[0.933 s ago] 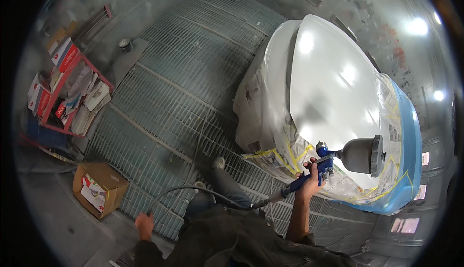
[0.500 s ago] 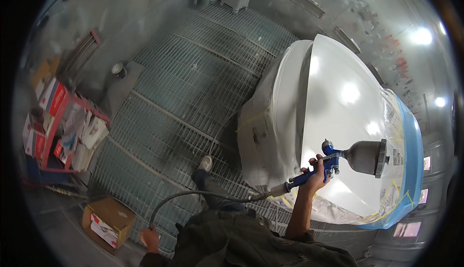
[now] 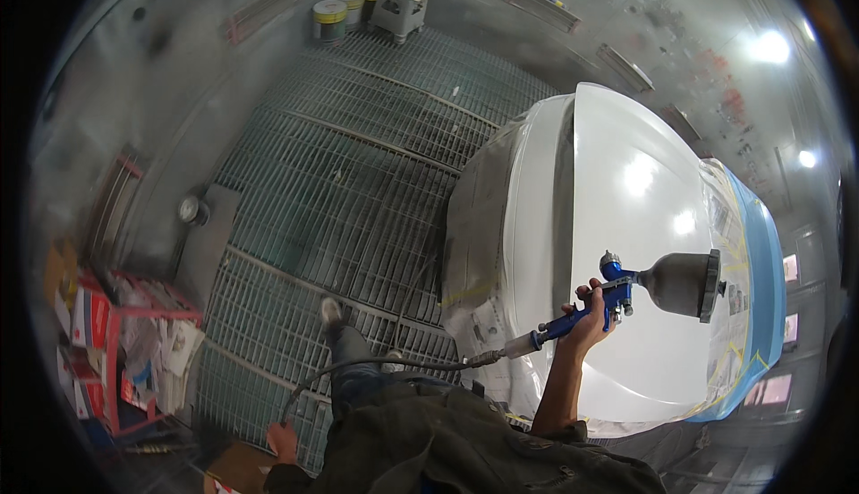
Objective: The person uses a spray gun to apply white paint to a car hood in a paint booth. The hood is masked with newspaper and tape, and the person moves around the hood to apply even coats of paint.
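Note:
My right hand [image 3: 586, 326] is wrapped round the handle of a blue spray gun [image 3: 616, 295], which has a grey cup [image 3: 680, 285] on it. The gun is over a glossy white car hood [image 3: 617, 190], apart from it as far as I can see. A dark air hose [image 3: 376, 364] runs from the handle's base across in front of me. At the lower left, my left hand [image 3: 283, 440] is closed on that hose. Masking film and paper [image 3: 479, 217] cover the car's front, and blue sheeting [image 3: 761, 261] lies beyond the hood.
Metal grating [image 3: 313, 190] makes up the floor, with my shoe [image 3: 331, 310] on it. On the left stands a red rack [image 3: 112, 369] filled with boxes and paper. A cardboard box [image 3: 242, 469] sits near my left hand. Buckets [image 3: 330, 20] and a grey stool [image 3: 398, 12] stand at the far wall.
My view has shifted, and one foot has stepped to the left. The spray gun stays in my right hand over the hood, and the hose is still in my left.

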A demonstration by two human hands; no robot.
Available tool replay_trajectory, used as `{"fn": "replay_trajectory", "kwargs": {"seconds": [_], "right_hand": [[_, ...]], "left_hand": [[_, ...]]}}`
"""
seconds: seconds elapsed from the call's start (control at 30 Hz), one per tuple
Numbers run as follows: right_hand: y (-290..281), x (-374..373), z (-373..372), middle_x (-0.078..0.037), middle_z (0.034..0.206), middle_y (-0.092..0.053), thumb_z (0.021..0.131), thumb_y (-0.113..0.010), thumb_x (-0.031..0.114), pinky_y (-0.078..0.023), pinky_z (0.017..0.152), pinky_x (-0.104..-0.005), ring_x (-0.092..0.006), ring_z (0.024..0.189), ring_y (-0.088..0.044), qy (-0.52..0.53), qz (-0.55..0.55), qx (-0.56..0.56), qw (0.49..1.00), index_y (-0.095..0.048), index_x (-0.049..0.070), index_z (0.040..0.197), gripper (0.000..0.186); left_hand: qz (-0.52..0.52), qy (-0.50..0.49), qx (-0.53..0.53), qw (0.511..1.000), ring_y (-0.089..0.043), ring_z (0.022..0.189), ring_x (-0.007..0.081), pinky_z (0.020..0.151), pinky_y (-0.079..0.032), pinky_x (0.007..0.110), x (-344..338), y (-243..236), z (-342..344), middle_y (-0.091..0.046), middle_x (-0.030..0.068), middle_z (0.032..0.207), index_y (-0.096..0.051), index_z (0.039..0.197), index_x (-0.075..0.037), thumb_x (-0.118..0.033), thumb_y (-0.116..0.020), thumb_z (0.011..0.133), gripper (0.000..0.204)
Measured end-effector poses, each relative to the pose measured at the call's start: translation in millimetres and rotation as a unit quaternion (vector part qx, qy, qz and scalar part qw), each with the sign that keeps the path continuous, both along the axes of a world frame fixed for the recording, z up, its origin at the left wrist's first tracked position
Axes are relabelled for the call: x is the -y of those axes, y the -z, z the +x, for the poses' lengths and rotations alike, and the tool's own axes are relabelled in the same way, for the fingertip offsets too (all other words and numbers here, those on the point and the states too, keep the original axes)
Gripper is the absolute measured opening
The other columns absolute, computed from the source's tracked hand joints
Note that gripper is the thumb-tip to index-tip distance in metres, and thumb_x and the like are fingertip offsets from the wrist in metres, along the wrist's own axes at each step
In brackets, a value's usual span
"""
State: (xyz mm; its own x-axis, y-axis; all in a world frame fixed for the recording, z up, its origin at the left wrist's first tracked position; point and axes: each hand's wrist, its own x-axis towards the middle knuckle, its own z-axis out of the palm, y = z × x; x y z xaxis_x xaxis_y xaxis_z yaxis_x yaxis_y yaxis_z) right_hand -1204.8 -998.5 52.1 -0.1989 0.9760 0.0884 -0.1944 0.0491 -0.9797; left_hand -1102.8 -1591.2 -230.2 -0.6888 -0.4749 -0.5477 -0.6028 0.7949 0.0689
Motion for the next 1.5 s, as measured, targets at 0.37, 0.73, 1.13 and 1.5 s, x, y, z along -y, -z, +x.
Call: {"fn": "replay_trajectory", "kwargs": {"seconds": [0.37,0.73,1.13,1.5], "right_hand": [[4,-18,-205,-0.008,0.094,-0.066,0.094,-0.057,0.015,-0.048,0.046,-0.0263,-0.013,0.081,-0.062,0.155,-0.015,0.008,0.988,-0.06,-0.001,0.111,0.023],[0,-61,-364,-0.007,0.101,-0.066,0.095,-0.057,0.013,-0.048,0.046,-0.0265,-0.0123,0.081,-0.061,0.249,-0.029,0.015,0.968,-0.056,0.002,0.115,0.023],[5,-244,-585,-0.008,0.097,-0.066,0.095,-0.056,0.013,-0.05,0.046,-0.0244,-0.0114,0.081,-0.063,0.301,-0.026,0.016,0.953,-0.06,0.001,0.112,0.021],[-9,-376,-702,-0.008,0.101,-0.067,0.095,-0.056,0.012,-0.05,0.044,-0.0249,-0.0115,0.08,-0.063,0.398,0.01,0.032,0.917,-0.059,0.001,0.113,0.022]], "left_hand": [[0.104,0.058,0.02,0.993,-0.048,0.051,0.0306,0.052,-0.036,0.05,-22,24,-328,-0.054,0.0164,0.058,-0.066,0.072,0.002,-0.034,-0.061,0.096,0.043],[0.027,0.217,-0.027,0.975,-0.066,0.08,0.0423,0.069,-0.049,0.051,-70,12,-684,-0.069,0.0235,0.082,-0.071,0.086,0.004,-0.028,-0.068,0.085,0.032],[0.004,0.299,0.017,0.954,-0.066,0.09,0.0408,0.078,-0.051,0.05,-294,-10,-930,-0.07,0.0232,0.09,-0.074,0.09,0.0,-0.029,-0.07,0.081,0.031],[0.057,0.413,0.004,0.909,-0.065,0.084,0.0444,0.072,-0.049,0.051,-481,16,-1141,-0.068,0.0263,0.084,-0.073,0.088,0.004,-0.028,-0.072,0.081,0.033]]}}
